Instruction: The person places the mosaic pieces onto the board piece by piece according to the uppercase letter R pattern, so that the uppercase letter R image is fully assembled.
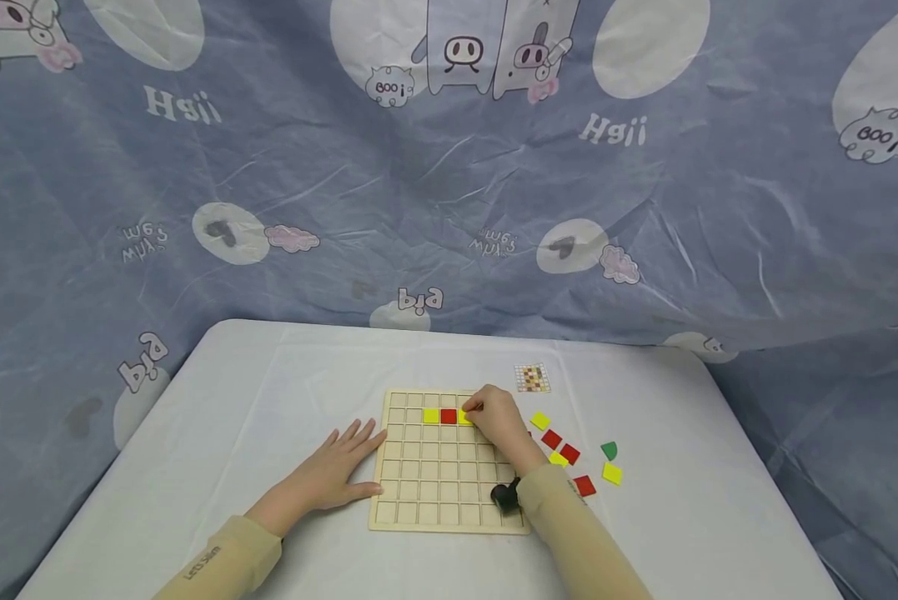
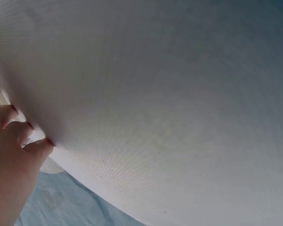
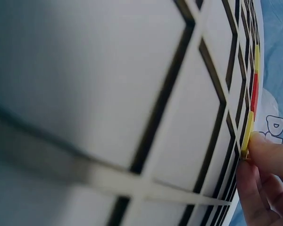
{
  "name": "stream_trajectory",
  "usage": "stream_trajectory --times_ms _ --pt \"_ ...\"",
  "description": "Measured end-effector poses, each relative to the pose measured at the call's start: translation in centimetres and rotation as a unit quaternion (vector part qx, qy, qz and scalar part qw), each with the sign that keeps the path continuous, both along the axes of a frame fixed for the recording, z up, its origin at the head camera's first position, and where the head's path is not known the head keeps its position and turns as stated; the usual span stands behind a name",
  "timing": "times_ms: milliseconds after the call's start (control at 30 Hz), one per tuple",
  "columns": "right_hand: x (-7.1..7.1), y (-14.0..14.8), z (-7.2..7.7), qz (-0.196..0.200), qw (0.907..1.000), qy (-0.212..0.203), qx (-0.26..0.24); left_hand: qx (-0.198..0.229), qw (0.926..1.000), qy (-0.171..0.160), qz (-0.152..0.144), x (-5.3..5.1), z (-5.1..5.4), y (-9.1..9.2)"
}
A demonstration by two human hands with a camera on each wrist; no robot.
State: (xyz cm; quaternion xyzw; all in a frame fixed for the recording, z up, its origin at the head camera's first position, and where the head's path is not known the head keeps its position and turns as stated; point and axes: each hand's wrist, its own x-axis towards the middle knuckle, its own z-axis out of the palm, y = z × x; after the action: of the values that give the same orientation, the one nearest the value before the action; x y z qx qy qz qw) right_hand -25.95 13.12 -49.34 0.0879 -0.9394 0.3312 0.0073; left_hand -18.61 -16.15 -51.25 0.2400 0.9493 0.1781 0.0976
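A wooden grid board [image 1: 418, 492] lies on the white table. In its second row from the far edge sit a yellow square tile [image 1: 431, 416] and a red square tile [image 1: 449, 417] side by side. My right hand [image 1: 497, 421] pinches another yellow square tile [image 3: 248, 132] by its end, right beside the red one; the fingers partly cover it in the head view. With fingers spread, my left hand [image 1: 332, 475] rests flat on the table, fingertips and thumb touching the board's left edge. The left wrist view shows that hand's fingers [image 2: 40, 148] against the tabletop.
Right of the board lie loose red tiles [image 1: 584, 485], yellow tiles [image 1: 612, 473] and a green rounded piece [image 1: 609, 450]. A small printed pattern card [image 1: 532, 377] lies beyond the board's far right corner. A black wrist camera [image 1: 504, 497] hangs at the right cuff, over the board.
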Motion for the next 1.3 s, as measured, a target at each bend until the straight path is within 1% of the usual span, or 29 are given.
stream_trajectory --times_ms 133,233,333,400,467,533,667,800,1000,1100,1200,1300 --pt "0.1 0.3 0.3 0.001 0.9999 -0.014 -0.007 0.001 1.0 0.003 0.001 0.0 0.1 0.1" --pt "0.2 1.0 0.7 -0.007 0.9989 -0.034 -0.031 -0.005 1.0 0.005 0.0 0.0 0.1 0.2" --pt "0.3 2.2 1.3 -0.025 0.9967 -0.049 -0.06 -0.002 1.0 0.007 -0.002 0.1 0.2 0.2" --pt "0.4 3.3 1.7 -0.038 0.9948 -0.059 -0.074 -0.003 1.0 0.006 -0.003 0.1 0.3 0.2" --pt "0.7 4.7 2.1 -0.054 0.9937 -0.063 -0.075 -0.004 1.0 0.004 -0.003 0.1 0.3 0.3" --pt "1.0 6.4 2.5 -0.073 0.9926 -0.066 -0.072 -0.007 1.0 0.002 -0.003 0.1 0.5 0.3" --pt "1.9 10.1 2.7 -0.124 0.9885 -0.067 -0.054 -0.008 0.9999 0.001 -0.006 0.0 0.6 0.5" --pt "3.2 13.5 2.6 -0.166 0.9824 -0.076 -0.038 -0.01 0.9999 -0.004 -0.006 0.0 0.6 0.5" --pt "4.7 17.3 2.0 -0.199 0.9749 -0.098 -0.021 -0.007 1.0 -0.005 -0.001 -0.1 0.1 0.3" --pt "5.2 18.3 1.7 -0.208 0.9708 -0.118 -0.012 -0.003 1.0 -0.002 -0.002 0.0 0.2 0.1" --pt "5.6 18.6 1.2 -0.215 0.967 -0.137 -0.001 -0.001 1.0 -0.001 -0.003 0.1 0.2 0.0" --pt "5.7 18.7 0.6 -0.216 0.9659 -0.142 0.014 -0.002 1.0 -0.003 -0.003 0.1 0.2 0.0"
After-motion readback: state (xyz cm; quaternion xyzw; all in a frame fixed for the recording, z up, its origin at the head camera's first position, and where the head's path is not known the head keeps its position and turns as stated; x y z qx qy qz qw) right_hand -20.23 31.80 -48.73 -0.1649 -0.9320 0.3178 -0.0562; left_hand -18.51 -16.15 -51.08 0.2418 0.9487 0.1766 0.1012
